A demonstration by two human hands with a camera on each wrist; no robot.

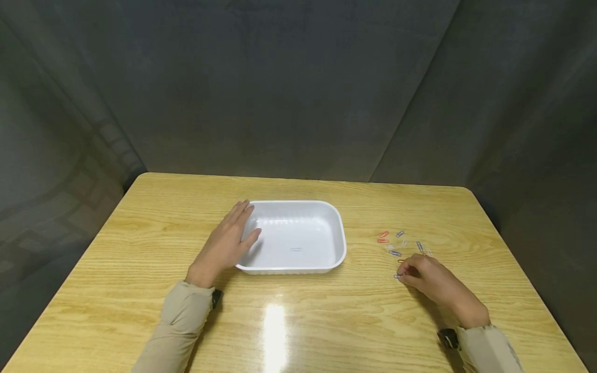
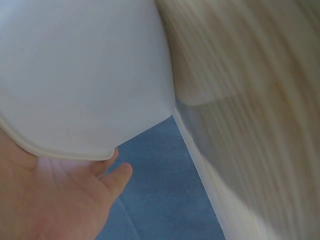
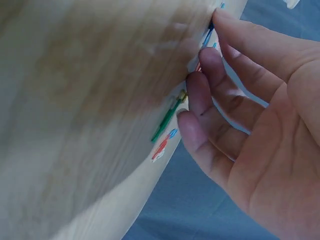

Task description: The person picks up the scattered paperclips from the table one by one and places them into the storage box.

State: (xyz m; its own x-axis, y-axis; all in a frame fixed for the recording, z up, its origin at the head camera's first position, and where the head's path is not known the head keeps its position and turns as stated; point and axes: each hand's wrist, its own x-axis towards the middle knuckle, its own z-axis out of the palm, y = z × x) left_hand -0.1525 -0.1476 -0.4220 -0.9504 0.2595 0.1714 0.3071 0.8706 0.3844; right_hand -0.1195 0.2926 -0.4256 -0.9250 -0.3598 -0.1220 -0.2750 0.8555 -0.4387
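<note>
A white plastic tray (image 1: 298, 233) stands mid-table, with a pale paper clip (image 1: 296, 249) on its floor. My left hand (image 1: 226, 243) rests along the tray's left rim, fingers fairly straight and thumb over the inside. In the left wrist view, the tray wall (image 2: 85, 85) hides part of that hand. On the right, my right hand (image 1: 431, 280) is low over the table, its thumb and curled index finger at a blue paper clip (image 1: 396, 276). The right wrist view shows this blue clip (image 3: 208, 36) between thumb and index fingertips. Beside the other fingers lies a green paper clip (image 3: 164, 122).
Several loose paper clips lie just beyond my right hand, among them a red one (image 1: 383, 241), a blue one (image 1: 400, 234) and a white one (image 1: 403, 243). The wooden table (image 1: 140, 248) ends at a dark grey curtain (image 1: 280, 103) at the back.
</note>
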